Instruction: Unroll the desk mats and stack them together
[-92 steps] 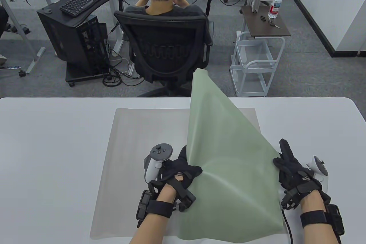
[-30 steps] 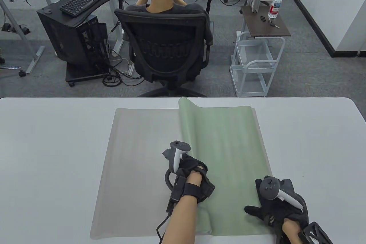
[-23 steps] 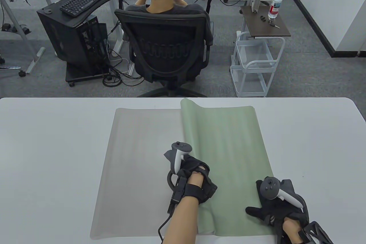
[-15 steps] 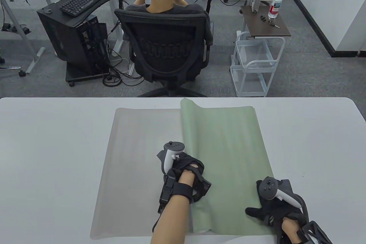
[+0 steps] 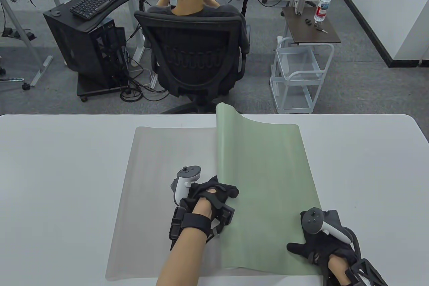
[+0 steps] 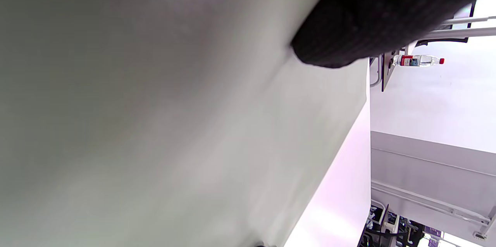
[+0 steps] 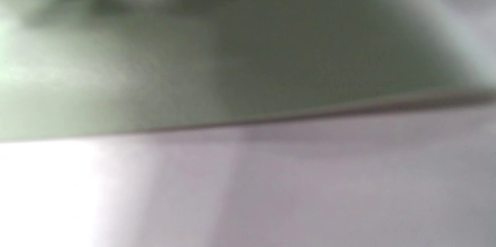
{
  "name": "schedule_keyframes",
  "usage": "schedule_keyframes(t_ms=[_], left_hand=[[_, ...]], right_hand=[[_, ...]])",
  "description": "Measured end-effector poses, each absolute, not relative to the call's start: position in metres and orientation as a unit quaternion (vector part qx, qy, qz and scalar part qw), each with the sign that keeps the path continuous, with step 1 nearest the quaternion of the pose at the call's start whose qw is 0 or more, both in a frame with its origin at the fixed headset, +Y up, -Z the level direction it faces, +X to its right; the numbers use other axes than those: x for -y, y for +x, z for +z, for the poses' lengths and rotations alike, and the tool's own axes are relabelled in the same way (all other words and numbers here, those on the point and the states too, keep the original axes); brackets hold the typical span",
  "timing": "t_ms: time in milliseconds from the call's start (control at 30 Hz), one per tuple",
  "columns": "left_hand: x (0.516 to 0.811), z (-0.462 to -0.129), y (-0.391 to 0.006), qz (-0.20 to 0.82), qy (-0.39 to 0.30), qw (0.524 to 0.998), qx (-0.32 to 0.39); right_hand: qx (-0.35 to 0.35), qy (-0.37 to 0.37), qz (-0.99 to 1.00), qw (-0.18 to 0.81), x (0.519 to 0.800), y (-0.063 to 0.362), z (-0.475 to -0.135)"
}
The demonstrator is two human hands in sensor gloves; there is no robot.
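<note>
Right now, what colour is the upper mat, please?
Pale green upper mat, clearest in the table view.

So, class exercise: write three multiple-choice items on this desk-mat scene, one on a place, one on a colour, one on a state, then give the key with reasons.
1. Where does the green mat lie?
A. Over the right part of the grey mat
B. On the floor
C. On the office chair

2. What colour is the cap of the water bottle?
A. Blue
B. Red
C. Yellow

3. How is the green mat's left edge?
A. Flat along its whole length
B. Rolled into a tight tube
C. Raised off the grey mat, gripped by the left hand

Key: 1 A, the table view shows green overlapping grey on the table. 2 B, the cap is red. 3 C, the edge curls upward, while the right hand presses the near right corner.
</note>
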State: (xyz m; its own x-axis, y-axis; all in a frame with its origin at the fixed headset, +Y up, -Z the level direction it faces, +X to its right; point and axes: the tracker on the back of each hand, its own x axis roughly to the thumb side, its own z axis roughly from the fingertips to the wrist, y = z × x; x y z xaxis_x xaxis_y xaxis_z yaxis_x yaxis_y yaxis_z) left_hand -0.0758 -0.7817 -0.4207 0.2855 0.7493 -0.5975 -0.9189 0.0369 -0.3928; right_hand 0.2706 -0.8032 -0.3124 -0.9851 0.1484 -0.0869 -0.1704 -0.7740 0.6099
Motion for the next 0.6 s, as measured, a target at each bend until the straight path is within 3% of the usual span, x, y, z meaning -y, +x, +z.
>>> schedule_keyframes(t_ms=[200, 467, 600], left_hand=[[0.790, -0.423, -0.076, 0.655, -0.383, 0.649, -0.051], [0.795, -0.421, -0.099, 0.677, -0.371, 0.634, -0.053], [0.795, -0.420, -0.110, 0.661, -0.359, 0.653, -0.089]], right_hand=[[-0.326, -0.017, 0.942, 0.085, 0.803, 0.270, -0.313], [-0.324, -0.018, 0.942, 0.084, 0.804, 0.270, -0.313], [-0.326, -0.021, 0.942, 0.082, 0.804, 0.270, -0.313]])
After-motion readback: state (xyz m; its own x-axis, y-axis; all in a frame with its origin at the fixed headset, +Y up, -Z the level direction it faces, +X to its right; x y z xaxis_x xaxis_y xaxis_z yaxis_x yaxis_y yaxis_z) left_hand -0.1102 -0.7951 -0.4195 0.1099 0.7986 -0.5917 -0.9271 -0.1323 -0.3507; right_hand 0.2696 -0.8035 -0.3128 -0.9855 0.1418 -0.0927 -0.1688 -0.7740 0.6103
